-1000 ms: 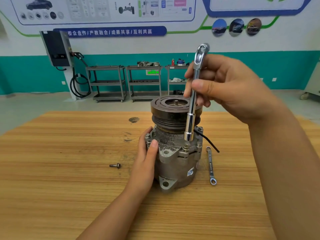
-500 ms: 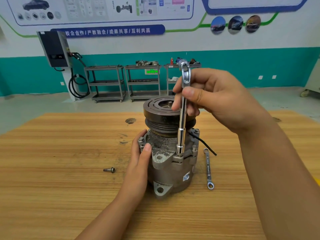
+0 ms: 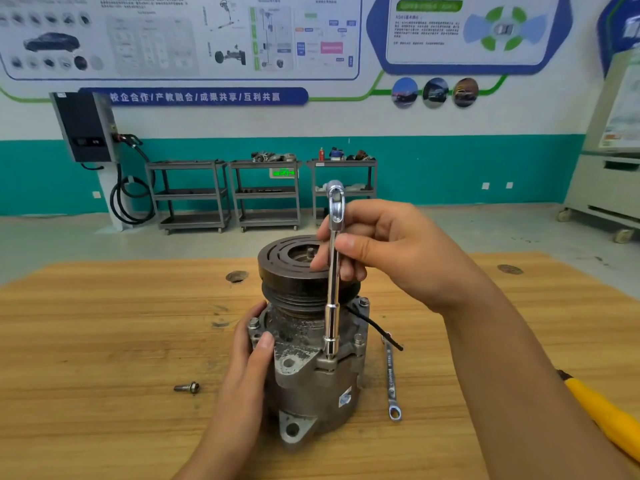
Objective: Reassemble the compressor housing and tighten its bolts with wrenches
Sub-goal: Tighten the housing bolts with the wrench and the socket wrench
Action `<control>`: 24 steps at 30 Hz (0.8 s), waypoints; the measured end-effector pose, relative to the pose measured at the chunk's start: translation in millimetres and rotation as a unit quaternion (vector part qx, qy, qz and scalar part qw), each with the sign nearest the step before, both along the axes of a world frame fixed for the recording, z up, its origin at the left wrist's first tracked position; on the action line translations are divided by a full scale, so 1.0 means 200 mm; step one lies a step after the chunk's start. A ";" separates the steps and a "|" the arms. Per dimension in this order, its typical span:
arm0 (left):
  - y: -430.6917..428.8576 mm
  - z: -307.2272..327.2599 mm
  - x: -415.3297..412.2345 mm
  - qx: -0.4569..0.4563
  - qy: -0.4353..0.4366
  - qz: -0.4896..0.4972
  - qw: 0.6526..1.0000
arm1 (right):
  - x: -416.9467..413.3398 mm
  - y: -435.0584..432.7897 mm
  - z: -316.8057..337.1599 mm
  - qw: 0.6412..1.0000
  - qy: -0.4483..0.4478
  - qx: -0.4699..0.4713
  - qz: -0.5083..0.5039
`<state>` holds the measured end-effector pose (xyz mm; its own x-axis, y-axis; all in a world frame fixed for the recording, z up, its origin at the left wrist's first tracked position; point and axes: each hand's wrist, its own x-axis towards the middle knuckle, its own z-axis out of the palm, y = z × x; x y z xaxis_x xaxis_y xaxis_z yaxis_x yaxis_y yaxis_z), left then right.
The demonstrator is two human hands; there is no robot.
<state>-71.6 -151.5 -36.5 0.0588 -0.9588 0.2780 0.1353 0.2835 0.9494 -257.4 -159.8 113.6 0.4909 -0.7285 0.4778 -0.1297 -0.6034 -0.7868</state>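
A grey metal compressor (image 3: 311, 386) stands upright on the wooden table (image 3: 104, 341), its dark pulley (image 3: 294, 271) on top. My left hand (image 3: 247, 362) grips the housing's left side, thumb on the front flange. My right hand (image 3: 391, 251) pinches the upper shaft of a chrome socket wrench (image 3: 333, 289) held upright. Its socket end sits on a bolt at the front flange of the housing. Bolt heads show at the flange's left and right corners.
A loose bolt (image 3: 187, 388) lies on the table left of the compressor. A ring spanner (image 3: 391, 382) lies to its right, beside a black cable (image 3: 377, 329). A yellow-handled tool (image 3: 602, 414) lies at the right edge. Shelving carts stand by the far wall.
My right hand has lowered the socket wrench from just above the flange onto the front bolt. The left hand has stayed on the housing.
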 end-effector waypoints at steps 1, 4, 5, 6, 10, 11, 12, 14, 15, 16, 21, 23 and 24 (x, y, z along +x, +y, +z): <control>0.00 0.01 -0.01 0.000 0.020 0.005 1.000 | 0.00 0.00 0.00 1.000 0.001 0.000 -0.004; -0.02 0.08 -0.02 -0.039 0.062 0.062 0.995 | 0.01 0.00 -0.01 1.000 -0.013 0.008 -0.001; -0.02 0.12 -0.02 -0.065 0.052 0.088 0.993 | 0.00 0.00 -0.01 1.000 -0.017 0.012 0.001; -0.02 0.16 -0.02 -0.092 0.040 0.108 0.989 | 0.00 -0.01 -0.01 1.000 -0.019 0.012 0.001; 0.02 0.34 -0.04 -0.191 -0.030 0.155 0.969 | 0.00 -0.01 -0.02 1.000 -0.022 0.005 -0.009; 0.03 0.39 -0.05 -0.217 -0.059 0.158 0.962 | 0.00 -0.01 -0.02 0.999 -0.031 0.002 -0.015; 0.04 0.44 -0.05 -0.240 -0.092 0.157 0.954 | 0.00 -0.01 -0.02 0.999 -0.042 -0.001 -0.020; 0.05 0.55 -0.05 -0.264 -0.155 0.128 0.943 | 0.01 -0.02 -0.03 0.998 -0.050 -0.013 -0.032; 0.05 0.60 -0.06 -0.265 -0.179 0.093 0.943 | 0.02 -0.02 -0.03 0.998 -0.048 -0.018 -0.035; 0.04 0.64 -0.06 -0.262 -0.200 0.054 0.943 | 0.02 -0.02 -0.04 0.998 -0.046 -0.024 -0.036; 0.01 0.76 -0.07 -0.246 -0.238 -0.028 0.939 | 0.02 -0.05 -0.05 0.998 -0.042 -0.026 -0.032; 0.00 0.78 -0.08 -0.247 -0.238 -0.037 0.939 | 0.03 -0.05 -0.05 0.998 -0.044 -0.028 -0.026; -0.01 0.79 -0.09 -0.244 -0.233 -0.045 0.940 | 0.03 -0.05 -0.05 0.998 -0.045 -0.031 -0.024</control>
